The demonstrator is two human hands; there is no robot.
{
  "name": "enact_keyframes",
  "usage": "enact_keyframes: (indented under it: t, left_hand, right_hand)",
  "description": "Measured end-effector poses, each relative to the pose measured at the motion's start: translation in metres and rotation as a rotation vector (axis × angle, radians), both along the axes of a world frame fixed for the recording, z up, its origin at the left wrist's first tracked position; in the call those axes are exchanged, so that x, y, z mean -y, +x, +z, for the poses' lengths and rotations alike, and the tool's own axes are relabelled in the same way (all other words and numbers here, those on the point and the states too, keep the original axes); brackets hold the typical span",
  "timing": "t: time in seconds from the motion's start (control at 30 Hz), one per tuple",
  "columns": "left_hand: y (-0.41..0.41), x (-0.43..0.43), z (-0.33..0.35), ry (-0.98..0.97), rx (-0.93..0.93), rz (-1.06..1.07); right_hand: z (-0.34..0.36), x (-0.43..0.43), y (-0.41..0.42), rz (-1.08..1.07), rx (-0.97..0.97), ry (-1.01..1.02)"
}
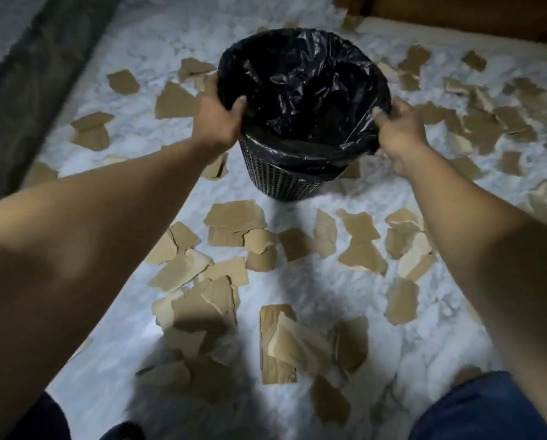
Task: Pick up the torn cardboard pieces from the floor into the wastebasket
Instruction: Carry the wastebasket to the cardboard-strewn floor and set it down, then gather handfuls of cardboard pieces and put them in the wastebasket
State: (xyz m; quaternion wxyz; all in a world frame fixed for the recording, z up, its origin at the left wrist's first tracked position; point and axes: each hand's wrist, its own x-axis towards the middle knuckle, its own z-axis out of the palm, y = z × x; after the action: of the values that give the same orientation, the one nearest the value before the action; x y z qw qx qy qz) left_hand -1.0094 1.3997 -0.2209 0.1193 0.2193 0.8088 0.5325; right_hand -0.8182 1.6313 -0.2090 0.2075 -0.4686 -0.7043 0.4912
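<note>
A black mesh wastebasket (293,181) lined with a black plastic bag (304,90) stands on the white marble floor, upper middle of the head view. My left hand (220,117) grips the left side of its rim, thumb inside the bag. My right hand (399,131) grips the right side of the rim through the bag. Several torn brown cardboard pieces (234,214) lie scattered on the floor all around the basket, the nearest cluster just in front of it. The bag's inside looks dark; I cannot make out any cardboard in it.
A dark strip or rug (27,100) runs along the left edge of the marble floor (297,287). Brown wooden furniture (456,17) borders the top right. My knees in dark blue trousers (481,411) show at the bottom corners.
</note>
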Motion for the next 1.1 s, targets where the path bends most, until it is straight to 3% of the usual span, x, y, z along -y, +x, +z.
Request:
enact_keyframes:
  t: [0.07,0.13,0.27,0.37,0.47,0.53,0.63,0.8,0.87,0.97,1.1]
  left_hand:
    - [0.012,0.009,-0.011,0.034,0.060,0.078]
    - [0.030,0.023,-0.030,-0.066,0.070,0.145]
    - [0.068,0.067,-0.091,-0.360,0.094,0.047]
    - [0.094,0.101,-0.128,-0.707,0.009,-0.133]
    - [0.143,0.143,-0.136,-1.031,-0.144,-0.400]
    - [0.170,0.166,-0.138,-1.147,-0.209,-0.568]
    - [0.182,0.185,-0.151,-1.188,-0.225,-0.604]
    - [0.179,0.192,-0.174,-1.141,-0.272,-0.479]
    - [0.180,0.189,-0.176,-1.143,-0.286,-0.470]
    - [0.179,0.181,-0.172,-1.113,-0.312,-0.433]
    - [0.173,0.172,-0.163,-1.107,-0.330,-0.433]
  right_hand:
    - [-0.008,0.015,0.007,-0.147,-0.076,-0.082]
    - [-0.028,0.041,0.018,-0.276,-0.132,-0.191]
    - [-0.102,0.095,0.036,-0.327,0.017,-0.298]
    - [-0.158,0.144,0.054,0.035,0.378,-0.297]
    - [-0.170,0.193,0.088,0.491,0.730,-0.139]
    - [-0.163,0.216,0.109,0.715,0.962,-0.060]
    - [-0.158,0.232,0.141,0.785,1.145,-0.027]
    - [-0.158,0.256,0.163,0.992,1.108,0.261]
    - [-0.156,0.260,0.162,0.949,1.095,0.300]
    - [-0.148,0.251,0.157,0.897,1.078,0.242]
    - [-0.129,0.225,0.141,0.778,0.885,-0.064]
